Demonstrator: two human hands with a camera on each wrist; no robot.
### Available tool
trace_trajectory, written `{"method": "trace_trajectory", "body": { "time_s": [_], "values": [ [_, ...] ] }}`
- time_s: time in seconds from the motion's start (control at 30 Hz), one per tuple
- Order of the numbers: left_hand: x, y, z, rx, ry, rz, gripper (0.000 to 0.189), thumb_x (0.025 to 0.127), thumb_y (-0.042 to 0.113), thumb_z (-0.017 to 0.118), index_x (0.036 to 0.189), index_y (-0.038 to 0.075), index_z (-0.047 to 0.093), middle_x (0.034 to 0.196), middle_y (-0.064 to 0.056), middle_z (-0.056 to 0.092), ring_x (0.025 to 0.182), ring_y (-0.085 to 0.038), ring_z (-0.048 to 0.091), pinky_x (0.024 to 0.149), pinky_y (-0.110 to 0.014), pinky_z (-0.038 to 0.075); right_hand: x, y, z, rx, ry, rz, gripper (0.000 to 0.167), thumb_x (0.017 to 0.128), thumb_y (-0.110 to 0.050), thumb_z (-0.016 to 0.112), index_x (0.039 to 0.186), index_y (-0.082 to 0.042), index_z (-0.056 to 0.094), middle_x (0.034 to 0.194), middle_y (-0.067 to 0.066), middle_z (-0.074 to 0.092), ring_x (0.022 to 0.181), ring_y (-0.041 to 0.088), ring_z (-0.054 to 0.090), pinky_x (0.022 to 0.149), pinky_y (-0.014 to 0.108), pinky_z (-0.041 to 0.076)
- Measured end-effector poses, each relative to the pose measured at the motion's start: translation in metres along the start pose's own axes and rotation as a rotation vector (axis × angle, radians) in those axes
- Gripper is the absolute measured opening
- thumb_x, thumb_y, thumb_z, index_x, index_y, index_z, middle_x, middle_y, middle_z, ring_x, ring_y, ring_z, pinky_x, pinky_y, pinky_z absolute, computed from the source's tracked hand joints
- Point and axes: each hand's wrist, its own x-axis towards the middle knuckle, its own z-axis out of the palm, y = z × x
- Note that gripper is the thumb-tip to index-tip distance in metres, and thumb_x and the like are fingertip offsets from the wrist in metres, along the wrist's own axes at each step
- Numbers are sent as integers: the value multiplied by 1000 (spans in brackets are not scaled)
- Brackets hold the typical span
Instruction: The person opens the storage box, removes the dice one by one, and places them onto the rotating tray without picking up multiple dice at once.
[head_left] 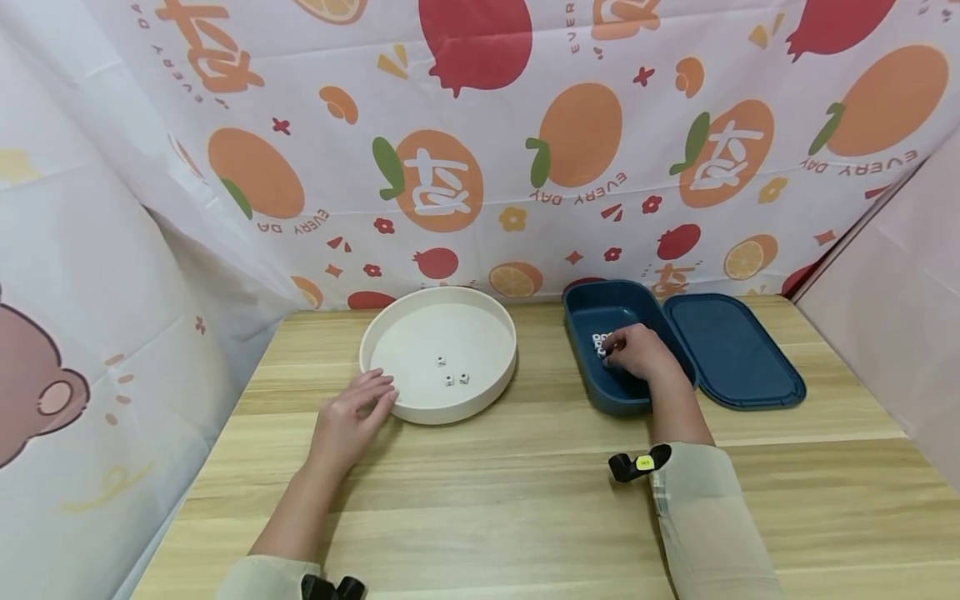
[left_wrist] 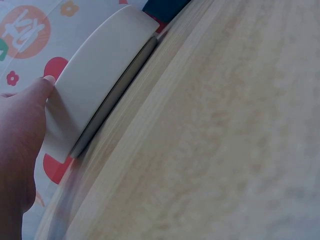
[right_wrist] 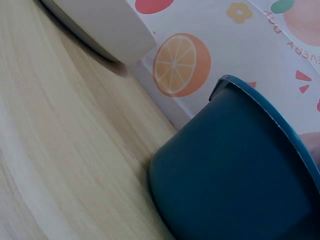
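Fruit-print cloth [head_left: 510, 108] filled the whole back, running past the top of the head view, with a wooden table [head_left: 480, 508] below it. On that sat a white round tray [head_left: 420, 329] and, off to its right, a blue box [head_left: 617, 404] with its blue lid [head_left: 738, 350] lying just beside it. Box wall blocked pretty much everything inside from the right wrist cam, and the left sleeve [head_left: 262, 579] got cut off at the bottom of the head view.

Left hand [head_left: 352, 421] was at the tray's near left side, fingers loosely spread and touching the rim, forearm angled up from below. Right hand [head_left: 641, 350] dipped into the box from above, fingers pointing down and left, right at the small white dice [head_left: 599, 340] bunched there. Couldn't tell if it was pinching any, fingertips were too hard to make out. 3 more dice [head_left: 449, 380] lay in the tray, apart from the left hand, faces too tiny to read.
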Motion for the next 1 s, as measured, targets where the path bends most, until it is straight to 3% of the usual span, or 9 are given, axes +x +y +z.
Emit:
{"method": "trace_trajectory", "body": {
  "time_s": [0.5,0.83,1.0],
  "values": [
    [2,0,0,3,-13,-6,15,81,10,79,94,4,78,103,-10,76,108,-29,69,110,-11,38,-1,0,4,0,-5,-6,15,88,-11,69,103,-11,73,101,10,64,90,26,55,76,33,47],
    [2,1,-1,-2,-4,2,15,80,9,79,93,3,78,101,-11,76,107,-30,69,109,-11,39,2,0,5,-18,-29,-3,24,89,-14,71,112,-10,71,106,13,62,93,27,54,79,35,48],
    [0,2,-1,3,-11,-10,15,81,10,79,94,3,78,102,-10,76,107,-30,69,110,-10,38,2,-2,6,-35,-52,10,18,89,-15,72,107,-11,72,108,12,63,94,28,54,79,35,48]
  ]
}}
